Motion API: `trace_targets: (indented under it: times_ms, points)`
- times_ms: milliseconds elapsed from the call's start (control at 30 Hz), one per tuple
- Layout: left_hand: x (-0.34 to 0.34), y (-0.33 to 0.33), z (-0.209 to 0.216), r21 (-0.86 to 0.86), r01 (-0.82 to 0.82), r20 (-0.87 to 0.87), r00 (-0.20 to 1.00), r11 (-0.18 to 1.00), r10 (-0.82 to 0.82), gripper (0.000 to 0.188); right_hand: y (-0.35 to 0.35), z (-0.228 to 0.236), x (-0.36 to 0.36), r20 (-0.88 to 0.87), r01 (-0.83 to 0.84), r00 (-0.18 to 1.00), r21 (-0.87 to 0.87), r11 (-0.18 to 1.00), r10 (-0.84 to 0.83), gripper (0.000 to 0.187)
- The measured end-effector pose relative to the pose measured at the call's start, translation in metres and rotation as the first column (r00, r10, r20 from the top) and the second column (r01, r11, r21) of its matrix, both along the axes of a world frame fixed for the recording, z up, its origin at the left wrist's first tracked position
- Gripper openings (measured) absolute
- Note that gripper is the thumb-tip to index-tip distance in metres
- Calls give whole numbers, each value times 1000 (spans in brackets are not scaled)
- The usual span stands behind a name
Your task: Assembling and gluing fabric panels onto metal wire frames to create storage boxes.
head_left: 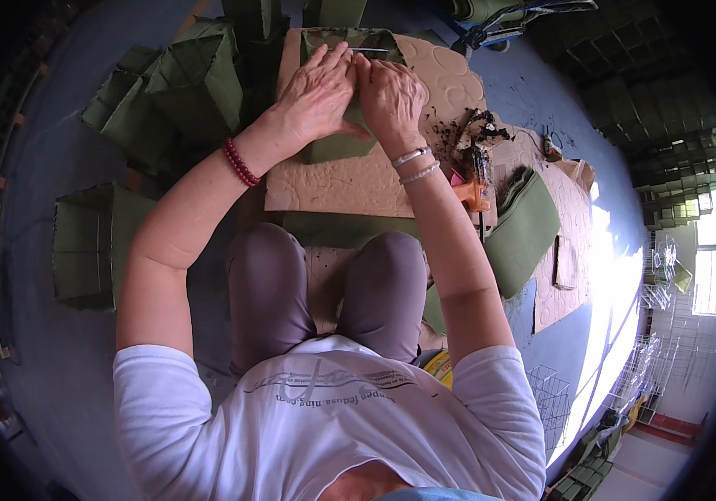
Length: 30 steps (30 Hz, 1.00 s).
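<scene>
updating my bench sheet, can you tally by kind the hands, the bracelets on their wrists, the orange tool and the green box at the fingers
Hands: 2 (left hand, right hand)
Bracelets: 3 (red, silver, white)
Orange tool: 1
Green box: 1
Total: 7

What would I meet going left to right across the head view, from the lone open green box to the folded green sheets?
Open green box, dark red beaded bracelet, left hand, right hand, orange glue gun, folded green sheets.
</scene>
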<state>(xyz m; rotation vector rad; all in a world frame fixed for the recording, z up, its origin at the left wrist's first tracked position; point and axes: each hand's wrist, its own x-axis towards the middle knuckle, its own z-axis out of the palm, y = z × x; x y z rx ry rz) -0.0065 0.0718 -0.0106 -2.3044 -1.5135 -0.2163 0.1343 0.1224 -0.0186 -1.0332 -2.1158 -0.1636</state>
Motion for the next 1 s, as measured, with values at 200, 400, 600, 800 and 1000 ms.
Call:
trace_targets:
  times_ms: [200,400,600,800,1000]
  points:
    - [5,3,0,-81,1,235,972,997,18,109,2,26,-9,229,208,953,-8,978,-201,36]
    - [-69,38,-9,55,343,134,928,938,-348,100,-8,37,-10,-32,105,993,-255,961,-117,63]
    - [-48,-2,-10,179,356,207,898,917,-389,96,-25,21,65,-47,-411,911,-28,911,409,35]
    - [-15,-18,-26,247,269,444,823,931,-355,76,-38,-5,51,142,-374,919,13,928,368,53]
    - [-30,0,-23,223,430,502,719,875,-481,51,-31,2,25,47,-277,959,-31,960,278,53]
